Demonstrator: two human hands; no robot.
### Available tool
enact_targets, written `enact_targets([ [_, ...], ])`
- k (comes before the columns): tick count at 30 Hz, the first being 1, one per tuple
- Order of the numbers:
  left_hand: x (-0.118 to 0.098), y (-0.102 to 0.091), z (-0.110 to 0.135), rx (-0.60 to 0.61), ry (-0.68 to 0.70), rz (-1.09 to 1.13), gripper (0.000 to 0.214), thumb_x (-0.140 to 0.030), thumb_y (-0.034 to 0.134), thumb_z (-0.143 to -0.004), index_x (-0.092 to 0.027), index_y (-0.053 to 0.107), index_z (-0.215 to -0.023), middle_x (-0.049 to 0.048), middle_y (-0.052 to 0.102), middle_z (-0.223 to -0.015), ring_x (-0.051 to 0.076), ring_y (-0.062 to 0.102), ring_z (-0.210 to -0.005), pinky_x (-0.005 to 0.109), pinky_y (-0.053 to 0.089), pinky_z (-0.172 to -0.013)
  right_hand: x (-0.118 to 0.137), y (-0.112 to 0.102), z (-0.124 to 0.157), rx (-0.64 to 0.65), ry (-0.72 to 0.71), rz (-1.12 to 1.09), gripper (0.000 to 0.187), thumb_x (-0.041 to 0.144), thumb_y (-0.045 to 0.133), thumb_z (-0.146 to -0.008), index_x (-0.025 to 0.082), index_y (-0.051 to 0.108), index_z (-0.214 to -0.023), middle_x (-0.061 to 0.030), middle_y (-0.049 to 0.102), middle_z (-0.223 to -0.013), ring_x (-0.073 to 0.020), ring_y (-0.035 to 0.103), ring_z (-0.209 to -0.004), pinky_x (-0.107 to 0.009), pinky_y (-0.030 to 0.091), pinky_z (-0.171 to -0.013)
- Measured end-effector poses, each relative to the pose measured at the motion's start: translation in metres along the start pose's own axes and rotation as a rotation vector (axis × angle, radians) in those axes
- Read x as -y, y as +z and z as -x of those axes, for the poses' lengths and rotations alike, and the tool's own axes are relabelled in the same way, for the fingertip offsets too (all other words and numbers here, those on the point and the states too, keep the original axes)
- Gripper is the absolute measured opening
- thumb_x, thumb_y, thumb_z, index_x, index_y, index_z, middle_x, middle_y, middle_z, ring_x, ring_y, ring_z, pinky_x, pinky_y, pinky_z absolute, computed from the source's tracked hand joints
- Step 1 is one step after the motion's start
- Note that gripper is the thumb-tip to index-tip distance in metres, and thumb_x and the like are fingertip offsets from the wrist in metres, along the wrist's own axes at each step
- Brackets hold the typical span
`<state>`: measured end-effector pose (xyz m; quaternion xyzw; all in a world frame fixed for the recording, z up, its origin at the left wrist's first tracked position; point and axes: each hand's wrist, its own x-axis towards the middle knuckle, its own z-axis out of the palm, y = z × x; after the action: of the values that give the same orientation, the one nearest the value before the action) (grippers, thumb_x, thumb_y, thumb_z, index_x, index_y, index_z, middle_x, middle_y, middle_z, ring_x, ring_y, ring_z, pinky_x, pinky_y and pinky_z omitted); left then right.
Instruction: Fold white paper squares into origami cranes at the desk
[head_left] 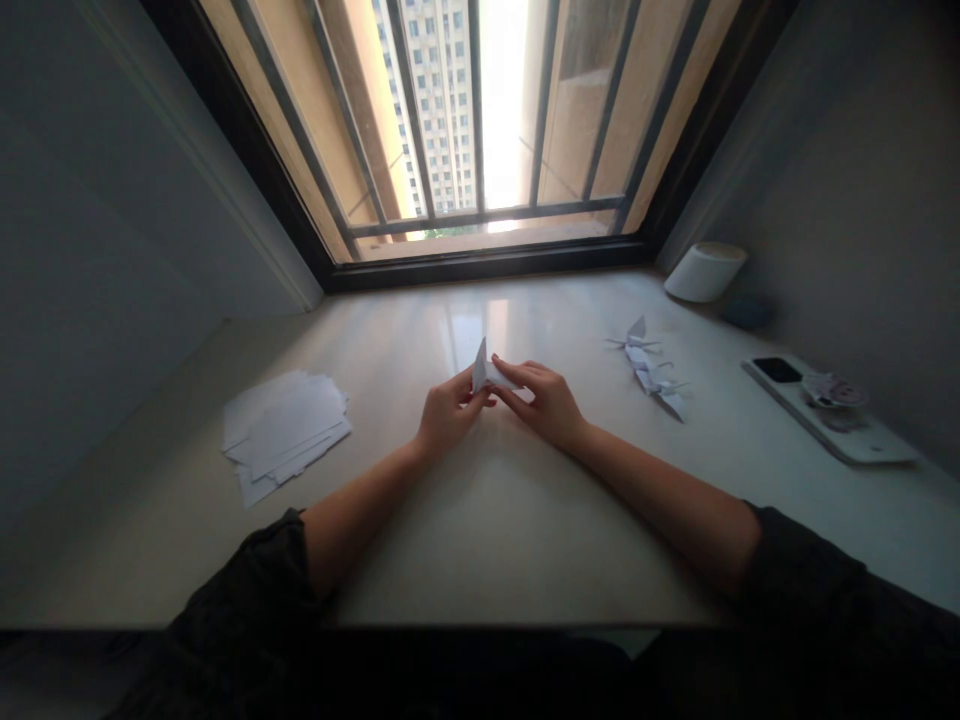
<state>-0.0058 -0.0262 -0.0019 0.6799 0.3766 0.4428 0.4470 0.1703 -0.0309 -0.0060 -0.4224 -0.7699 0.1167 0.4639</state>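
Note:
Just above the middle of the white tabletop (480,530), a folded piece of white paper (481,366) is held between both hands. One pointed flap of it sticks up beside the left fingers. My left hand (448,408) pinches the paper from the left. From the other side my right hand (546,402) grips it between thumb and fingers, hiding part of the folds. To the right lie folded paper cranes (646,368), close together in a slanting row. A loose stack of white paper sheets (289,430) lies on the left.
A phone (825,410) with a round attachment on its back lies at the right. Behind it, near the wall, a white cylindrical object (705,272) stands tilted in view. A barred window with a dark frame (487,265) borders the far edge.

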Motion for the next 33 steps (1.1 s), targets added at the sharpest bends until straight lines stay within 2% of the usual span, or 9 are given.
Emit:
enact_targets([
  [4, -0.0005, 0.0004, -0.0001, 0.007, -0.003, -0.018, 0.041, -0.039, 0.061, -0.084, -0.019, 0.063, -0.12, 0.0046, 0.07, -0.107, 0.023, 0.069, -0.091, 0.039, 0.06, -0.082, -0.0005, -0.0007, 0.0005, -0.012, 0.012, 0.016, 0.038, 0.035, 0.059, -0.088, 0.024, 0.062, -0.125, -0.0056, 0.069, -0.081, -0.0177, 0.06, -0.07, -0.031, 0.049, -0.067],
  [8, -0.0036, -0.0009, 0.0008, 0.036, -0.013, -0.061, 0.038, -0.042, 0.06, -0.085, -0.018, 0.067, -0.113, 0.0049, 0.071, -0.1, 0.024, 0.07, -0.09, 0.037, 0.06, -0.08, -0.0024, -0.0006, 0.0015, -0.019, 0.027, 0.029, 0.036, 0.036, 0.058, -0.089, 0.022, 0.065, -0.121, -0.0051, 0.068, -0.075, -0.0168, 0.058, -0.066, -0.029, 0.047, -0.062],
  [17, -0.0024, -0.0015, 0.0, 0.014, -0.05, -0.05, 0.038, -0.046, 0.061, -0.083, -0.014, 0.068, -0.102, 0.0047, 0.07, -0.089, 0.023, 0.071, -0.085, 0.035, 0.06, -0.078, -0.0027, -0.0017, 0.0014, 0.001, 0.022, 0.021, 0.036, 0.038, 0.056, -0.09, 0.025, 0.064, -0.123, -0.005, 0.071, -0.081, -0.0162, 0.059, -0.069, -0.029, 0.047, -0.066],
  [24, -0.0034, -0.0015, 0.0006, 0.011, -0.036, -0.046, 0.041, -0.045, 0.059, -0.084, -0.015, 0.064, -0.113, 0.0045, 0.069, -0.095, 0.02, 0.07, -0.084, 0.032, 0.059, -0.077, 0.0014, -0.0027, 0.0012, 0.0, -0.001, 0.017, 0.035, 0.033, 0.053, -0.091, 0.024, 0.063, -0.124, -0.0043, 0.071, -0.079, -0.0157, 0.057, -0.066, -0.029, 0.047, -0.065],
  [29, -0.0041, -0.0031, 0.0012, -0.013, -0.044, -0.149, 0.037, -0.047, 0.058, -0.084, -0.015, 0.067, -0.099, 0.004, 0.07, -0.084, 0.019, 0.069, -0.079, 0.025, 0.054, -0.068, 0.0019, -0.0023, 0.001, -0.014, -0.029, 0.013, 0.034, 0.026, 0.055, -0.089, 0.023, 0.065, -0.121, -0.0047, 0.072, -0.08, -0.0165, 0.058, -0.067, -0.03, 0.048, -0.066],
  [33, -0.0036, -0.0034, 0.0009, -0.028, -0.053, -0.204, 0.036, -0.048, 0.057, -0.085, -0.014, 0.069, -0.091, 0.0037, 0.07, -0.077, 0.019, 0.068, -0.074, 0.023, 0.051, -0.064, 0.0022, -0.0023, 0.0009, -0.029, -0.042, -0.001, 0.035, 0.023, 0.055, -0.088, 0.023, 0.065, -0.121, -0.0054, 0.073, -0.084, -0.0174, 0.06, -0.069, -0.031, 0.049, -0.067],
])
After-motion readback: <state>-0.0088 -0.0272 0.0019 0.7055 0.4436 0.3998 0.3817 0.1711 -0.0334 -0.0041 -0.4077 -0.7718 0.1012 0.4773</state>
